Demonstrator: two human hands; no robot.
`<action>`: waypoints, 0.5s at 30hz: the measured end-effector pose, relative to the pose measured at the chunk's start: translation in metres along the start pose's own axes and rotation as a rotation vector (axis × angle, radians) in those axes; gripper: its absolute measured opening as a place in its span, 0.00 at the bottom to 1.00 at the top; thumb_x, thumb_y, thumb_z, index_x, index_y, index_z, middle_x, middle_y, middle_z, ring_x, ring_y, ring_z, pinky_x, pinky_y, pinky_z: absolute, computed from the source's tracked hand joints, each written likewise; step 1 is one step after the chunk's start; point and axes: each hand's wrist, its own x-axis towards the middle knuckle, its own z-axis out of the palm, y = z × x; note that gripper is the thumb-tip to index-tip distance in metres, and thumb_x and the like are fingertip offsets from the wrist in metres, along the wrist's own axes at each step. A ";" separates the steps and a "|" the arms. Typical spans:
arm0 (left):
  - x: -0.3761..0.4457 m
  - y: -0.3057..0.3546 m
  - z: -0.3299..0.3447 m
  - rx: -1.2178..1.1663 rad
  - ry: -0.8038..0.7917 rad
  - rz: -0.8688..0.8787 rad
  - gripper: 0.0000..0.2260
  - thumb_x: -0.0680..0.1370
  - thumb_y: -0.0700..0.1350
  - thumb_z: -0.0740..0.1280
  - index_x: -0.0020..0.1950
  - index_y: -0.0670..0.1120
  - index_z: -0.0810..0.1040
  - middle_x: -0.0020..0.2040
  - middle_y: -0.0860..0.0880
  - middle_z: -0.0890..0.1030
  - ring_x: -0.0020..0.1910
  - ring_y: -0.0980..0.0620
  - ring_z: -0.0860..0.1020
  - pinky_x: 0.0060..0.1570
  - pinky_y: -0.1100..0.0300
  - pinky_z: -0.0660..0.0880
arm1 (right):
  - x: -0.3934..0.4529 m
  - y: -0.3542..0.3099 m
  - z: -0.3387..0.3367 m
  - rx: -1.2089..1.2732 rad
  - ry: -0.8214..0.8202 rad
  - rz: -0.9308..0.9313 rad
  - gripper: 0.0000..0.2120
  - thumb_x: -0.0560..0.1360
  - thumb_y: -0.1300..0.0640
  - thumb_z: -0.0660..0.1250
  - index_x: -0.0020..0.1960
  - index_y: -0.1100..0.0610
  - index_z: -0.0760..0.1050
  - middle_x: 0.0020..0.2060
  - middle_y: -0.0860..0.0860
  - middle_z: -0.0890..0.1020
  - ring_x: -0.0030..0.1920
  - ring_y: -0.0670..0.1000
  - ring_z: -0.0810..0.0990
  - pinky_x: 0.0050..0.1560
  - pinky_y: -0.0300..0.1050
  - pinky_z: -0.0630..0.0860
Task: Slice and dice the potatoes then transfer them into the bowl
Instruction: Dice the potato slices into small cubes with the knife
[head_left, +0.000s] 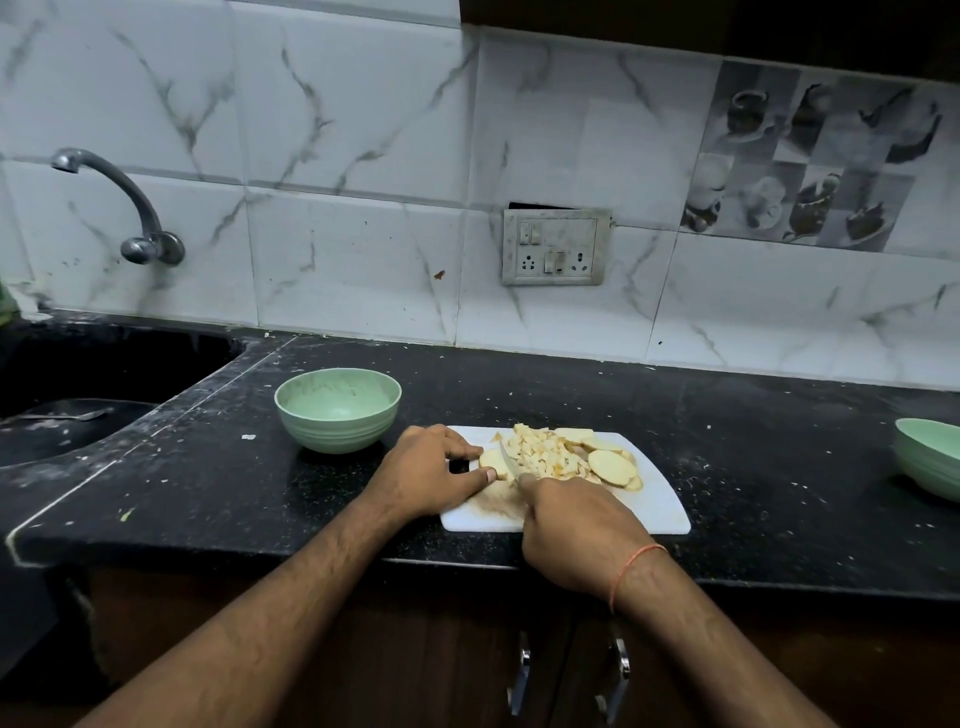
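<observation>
While the black speckled countertop (727, 441) spreads under everything, the white cutting board (660, 506) lies beneath both hands. Left of the grip and a little beyond it stands an empty green bowl (337, 410), just off the board's corner. Closed around the knife handle, the right hand (576, 530) sets the blade (509, 462) into a potato piece (491, 462) that the left hand (431, 473) pinches between thumb and fingers. Diced potato (545, 452) and round slices (613, 465) lie right of the blade.
</observation>
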 end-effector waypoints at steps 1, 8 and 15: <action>0.000 0.001 0.000 0.005 -0.003 -0.004 0.21 0.74 0.65 0.76 0.63 0.57 0.87 0.60 0.61 0.82 0.67 0.55 0.73 0.70 0.56 0.72 | -0.003 0.002 -0.001 0.001 -0.009 -0.011 0.19 0.79 0.54 0.58 0.70 0.49 0.72 0.52 0.54 0.81 0.50 0.56 0.76 0.47 0.48 0.71; -0.003 0.004 -0.003 0.060 -0.076 -0.018 0.26 0.74 0.70 0.69 0.71 0.65 0.79 0.63 0.61 0.78 0.71 0.52 0.68 0.71 0.53 0.69 | -0.018 0.000 -0.003 -0.024 -0.009 -0.025 0.21 0.81 0.54 0.59 0.73 0.49 0.69 0.49 0.52 0.79 0.51 0.55 0.77 0.48 0.49 0.73; -0.002 0.006 -0.004 0.071 -0.099 -0.032 0.24 0.74 0.70 0.68 0.68 0.67 0.80 0.61 0.65 0.76 0.70 0.54 0.68 0.71 0.53 0.69 | -0.015 -0.012 0.008 -0.070 -0.025 0.013 0.29 0.79 0.55 0.59 0.79 0.55 0.60 0.59 0.57 0.80 0.60 0.59 0.78 0.50 0.49 0.71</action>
